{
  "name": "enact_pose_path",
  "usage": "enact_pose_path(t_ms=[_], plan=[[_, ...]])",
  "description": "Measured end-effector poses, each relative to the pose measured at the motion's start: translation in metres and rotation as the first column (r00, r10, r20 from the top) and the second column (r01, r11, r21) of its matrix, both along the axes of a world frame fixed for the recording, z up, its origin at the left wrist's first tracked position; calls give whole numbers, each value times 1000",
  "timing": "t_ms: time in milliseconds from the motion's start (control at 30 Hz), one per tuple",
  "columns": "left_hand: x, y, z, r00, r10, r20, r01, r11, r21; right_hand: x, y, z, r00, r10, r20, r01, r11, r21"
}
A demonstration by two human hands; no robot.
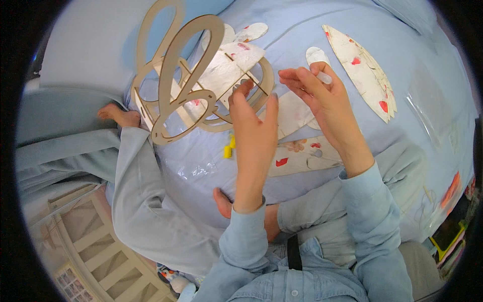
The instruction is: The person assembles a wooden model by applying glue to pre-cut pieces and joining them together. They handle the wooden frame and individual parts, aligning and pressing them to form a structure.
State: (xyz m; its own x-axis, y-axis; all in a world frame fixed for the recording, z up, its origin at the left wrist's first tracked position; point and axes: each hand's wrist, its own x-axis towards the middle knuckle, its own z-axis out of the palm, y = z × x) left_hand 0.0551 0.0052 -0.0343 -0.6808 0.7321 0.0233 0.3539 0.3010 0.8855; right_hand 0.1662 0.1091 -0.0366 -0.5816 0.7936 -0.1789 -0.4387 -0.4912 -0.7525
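Note:
A rabbit-shaped frame of thin plywood (204,55), with two long ear loops and slotted ribs, stands on the bed at the left. Petal-flecked white paper (229,65) lies within and behind it. My left hand (255,126) reaches over the frame's right side, thumb and fingers apart; whether its fingertips touch the wood I cannot tell. To its right my right hand (327,103) is raised, closed around a small whitish translucent tube (324,78). Beneath the hands lie more paper pieces, one a petal-flecked strip (307,156).
A stack of leaf-shaped petal paper pieces (362,73) lies at the far right, beside a clear plastic bag (432,116). Small yellow pieces (229,149) rest near my left wrist. Another person's grey-trousered leg (75,141) and bare foot (121,117) are at the left.

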Motion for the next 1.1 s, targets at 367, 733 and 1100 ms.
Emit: enact_pose_path(t_ms=[367, 733, 1100], plan=[[23, -40, 39, 999, -38, 15, 31, 947, 319, 14, -29, 32, 891, 410, -194, -433, 896, -95], [19, -93, 33, 996, 62, 61, -78, 945, 319, 3, -71, 27, 817, 577, 13, -576, 816, -49], [29, -76, 28, 994, -12, 104, -4, 988, 154, 1, -59, 26, 853, 480, 207, -481, 875, -48]])
